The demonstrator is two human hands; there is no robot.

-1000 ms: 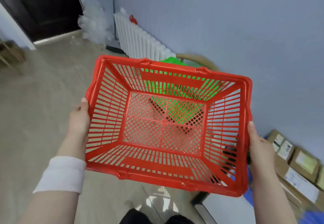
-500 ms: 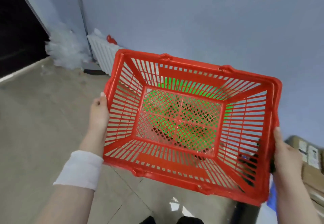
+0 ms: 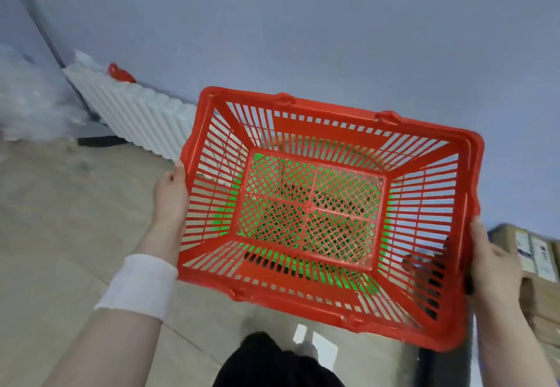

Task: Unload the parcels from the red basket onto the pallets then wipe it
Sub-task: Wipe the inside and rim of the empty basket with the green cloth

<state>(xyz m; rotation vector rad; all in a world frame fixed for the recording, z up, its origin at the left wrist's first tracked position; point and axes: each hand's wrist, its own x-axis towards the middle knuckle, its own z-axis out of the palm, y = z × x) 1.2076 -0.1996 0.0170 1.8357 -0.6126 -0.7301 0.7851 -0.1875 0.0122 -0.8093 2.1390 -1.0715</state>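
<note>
- A heap of clear crumpled plastic wrap lies on the floor at the far left, against the wall.
- A dark pole leans on the wall just beside it, its foot near a white ribbed radiator that runs along the wall base; a small red object sits on top of the radiator.
- The left hand is closed on the left short rim of the red basket, thumb on the rim's top edge, the other fingers hidden behind the side wall. A white wristband wraps that forearm.
- The red basket is held up in the air between both hands, tipped so its open top faces the camera; nothing lies inside it.
- Through its mesh bottom a green basket shows, below and behind.
- The right hand grips the right short rim, thumb on the rim's edge, fingers curled round the outside.
- Cardboard parcels with white labels lie stacked low at the far right, behind that hand.
</note>
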